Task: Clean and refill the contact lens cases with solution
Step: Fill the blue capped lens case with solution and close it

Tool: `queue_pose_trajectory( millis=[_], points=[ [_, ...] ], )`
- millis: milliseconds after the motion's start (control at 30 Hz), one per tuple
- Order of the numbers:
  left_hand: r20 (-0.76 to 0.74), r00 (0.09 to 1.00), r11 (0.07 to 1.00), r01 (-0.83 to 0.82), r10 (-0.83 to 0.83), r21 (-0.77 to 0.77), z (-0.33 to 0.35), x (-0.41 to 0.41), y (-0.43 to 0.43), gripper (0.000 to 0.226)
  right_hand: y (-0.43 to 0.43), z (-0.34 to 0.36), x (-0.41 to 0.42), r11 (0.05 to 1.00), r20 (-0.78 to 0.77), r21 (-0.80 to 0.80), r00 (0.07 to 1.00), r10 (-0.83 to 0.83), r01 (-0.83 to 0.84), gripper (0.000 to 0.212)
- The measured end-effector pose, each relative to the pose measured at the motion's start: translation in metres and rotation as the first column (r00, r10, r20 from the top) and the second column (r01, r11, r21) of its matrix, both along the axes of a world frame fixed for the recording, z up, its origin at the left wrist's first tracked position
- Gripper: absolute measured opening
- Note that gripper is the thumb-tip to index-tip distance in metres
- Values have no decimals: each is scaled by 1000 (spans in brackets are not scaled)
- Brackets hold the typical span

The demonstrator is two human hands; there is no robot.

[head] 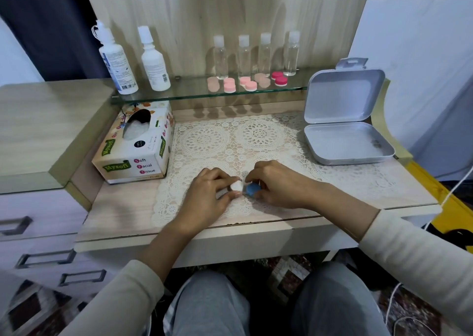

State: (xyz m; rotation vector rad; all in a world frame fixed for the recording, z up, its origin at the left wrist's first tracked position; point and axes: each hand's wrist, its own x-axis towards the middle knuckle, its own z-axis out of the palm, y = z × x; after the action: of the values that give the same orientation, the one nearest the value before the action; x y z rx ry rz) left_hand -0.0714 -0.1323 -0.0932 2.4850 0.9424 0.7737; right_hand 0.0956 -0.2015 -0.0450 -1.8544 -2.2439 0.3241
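A contact lens case with a white cap (235, 186) and a blue cap (253, 189) lies on the lace mat (230, 141) near the desk's front. My left hand (208, 195) pinches the white cap side. My right hand (276, 184) pinches the blue cap. Two white solution bottles (116, 59) (153, 61) stand on the glass shelf (179, 93) at the left. Several pink lens cases (245, 83) lie on the same shelf, in front of several small clear bottles (244, 56).
A tissue box (135, 146) sits left of the mat. An open grey tin (345, 131) stands at the right, lid up. Drawers (38, 233) are to the left of the desk. A white cable (455, 189) hangs at the right edge.
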Motion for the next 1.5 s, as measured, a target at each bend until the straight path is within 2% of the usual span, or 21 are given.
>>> queue_pose_trajectory(
  millis=[233, 433, 667, 833, 1200, 1333, 1500],
  points=[
    [-54, 998, 992, 30, -37, -125, 19, 4, 5, 39, -4, -3, 7, 998, -17, 42, 999, -38, 39, 23],
    [-107, 994, 995, -32, 23, -91, 26, 20, 22, 42, 3, 27, 42, 975, 2, 154, 987, -163, 161, 22],
    [-160, 987, 999, 3, -11, -48, 23, 69, 46, 48, 42, 79, 99, 865, 19, 396, 939, -343, 308, 22],
    [-246, 969, 999, 8, -16, -34, 20, 85, 69, 55, 86, 112, 133, 796, 67, 441, 870, -489, 414, 25],
    [-271, 963, 1000, 6, -3, 10, 1, 83, 81, 59, 150, 115, 153, 770, 269, 320, 726, -632, 552, 26],
    [-264, 965, 1000, 5, -4, 3, 0, 82, 81, 59, 153, 115, 148, 774, 316, 252, 707, -633, 580, 17],
    [-266, 964, 1000, 1, -3, -6, 0, 83, 81, 59, 153, 111, 146, 762, 335, 223, 687, -645, 608, 23]
  ],
)
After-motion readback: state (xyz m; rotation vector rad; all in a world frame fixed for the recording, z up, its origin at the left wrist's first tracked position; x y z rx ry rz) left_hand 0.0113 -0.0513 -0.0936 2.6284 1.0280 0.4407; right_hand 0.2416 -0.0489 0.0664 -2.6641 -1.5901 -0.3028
